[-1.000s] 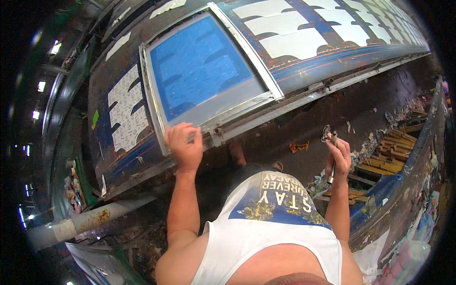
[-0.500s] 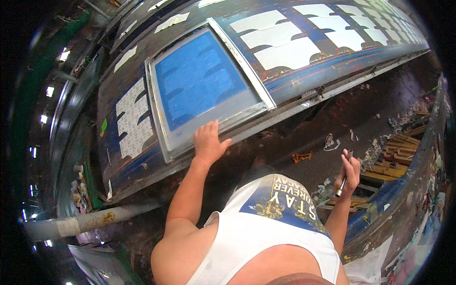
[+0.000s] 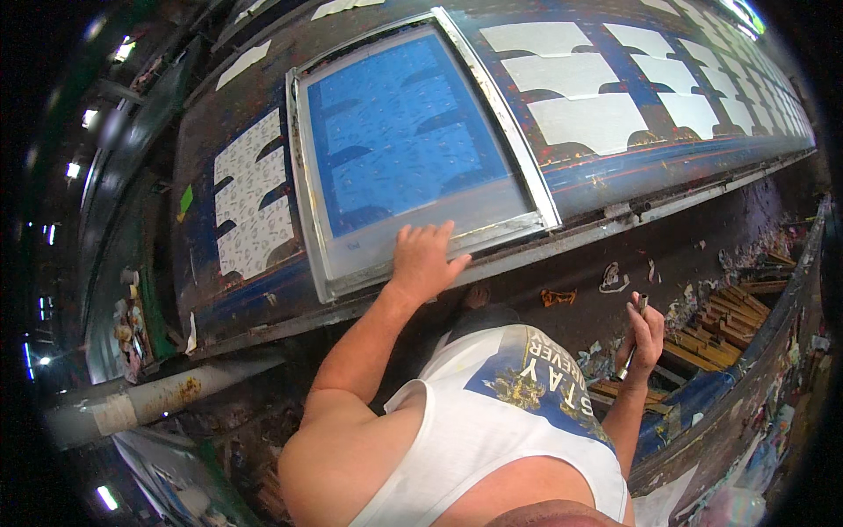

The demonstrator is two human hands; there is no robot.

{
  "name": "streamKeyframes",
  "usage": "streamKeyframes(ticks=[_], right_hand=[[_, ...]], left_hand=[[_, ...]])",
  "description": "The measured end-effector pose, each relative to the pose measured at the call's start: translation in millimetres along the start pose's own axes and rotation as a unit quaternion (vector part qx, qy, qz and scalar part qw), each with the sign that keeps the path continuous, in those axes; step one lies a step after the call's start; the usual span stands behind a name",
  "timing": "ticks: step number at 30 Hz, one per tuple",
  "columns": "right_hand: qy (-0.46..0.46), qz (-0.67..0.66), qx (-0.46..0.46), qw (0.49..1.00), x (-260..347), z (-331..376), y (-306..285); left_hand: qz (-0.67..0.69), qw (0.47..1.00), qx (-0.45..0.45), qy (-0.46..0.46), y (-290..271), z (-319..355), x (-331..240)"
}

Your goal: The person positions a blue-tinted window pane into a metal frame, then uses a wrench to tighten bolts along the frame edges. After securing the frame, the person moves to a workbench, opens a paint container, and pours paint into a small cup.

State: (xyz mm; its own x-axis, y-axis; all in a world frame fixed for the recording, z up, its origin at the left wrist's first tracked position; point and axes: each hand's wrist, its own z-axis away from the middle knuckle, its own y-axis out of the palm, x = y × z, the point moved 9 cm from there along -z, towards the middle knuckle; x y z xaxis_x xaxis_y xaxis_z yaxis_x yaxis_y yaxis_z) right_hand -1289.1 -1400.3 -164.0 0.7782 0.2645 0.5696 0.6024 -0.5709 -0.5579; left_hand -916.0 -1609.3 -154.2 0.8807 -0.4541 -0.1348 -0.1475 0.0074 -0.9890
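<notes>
A metal-framed printing screen (image 3: pixel 309 220) with blue mesh (image 3: pixel 399 132) lies flat on a long dark blue table (image 3: pixel 615 176). My left hand (image 3: pixel 424 259) rests with spread fingers on the screen's near frame edge. My right hand (image 3: pixel 644 332) hangs low at my side, closed around a small slim metal tool (image 3: pixel 634 338) that sticks out above and below the fist. White fabric pieces (image 3: pixel 584 119) lie in a row on the table to the right of the screen, and printed white pieces (image 3: pixel 252 202) lie to its left.
The floor (image 3: pixel 685 255) beside the table is dark and littered with scraps. A stack of wooden slats (image 3: pixel 729 321) lies at the right. A rusty pipe (image 3: pixel 167 395) runs below the table at the lower left. My white and blue vest fills the lower middle.
The screen has shifted right along the table with my left hand on its near edge. My right hand has dropped from chest height to my side, still holding the tool.
</notes>
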Motion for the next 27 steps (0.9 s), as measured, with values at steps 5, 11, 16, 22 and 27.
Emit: streamKeyframes(ticks=[5, 11, 16, 22, 27], right_hand=[[-0.001, 0.02, 0.04, 0.999, 7, -6, 36], [0.192, -0.133, 0.035, 0.972, -22, -2, 47], [0.248, -0.027, 0.044, 0.967, -52, -4, 17], [0.41, 0.111, 0.072, 0.903, -181, 0, -76], [0.445, 0.038, -0.033, 0.894, -273, 35, -174]], left_hand=[[0.101, 0.993, -0.064, 0.003, -14, -28, 28], [0.199, 0.966, -0.141, 0.079, -17, -73, 24], [0.252, 0.939, -0.163, 0.166, -10, -126, -28], [0.271, 0.927, -0.156, 0.207, -8, -190, -181], [0.284, 0.931, -0.12, 0.193, 12, -225, -305]])
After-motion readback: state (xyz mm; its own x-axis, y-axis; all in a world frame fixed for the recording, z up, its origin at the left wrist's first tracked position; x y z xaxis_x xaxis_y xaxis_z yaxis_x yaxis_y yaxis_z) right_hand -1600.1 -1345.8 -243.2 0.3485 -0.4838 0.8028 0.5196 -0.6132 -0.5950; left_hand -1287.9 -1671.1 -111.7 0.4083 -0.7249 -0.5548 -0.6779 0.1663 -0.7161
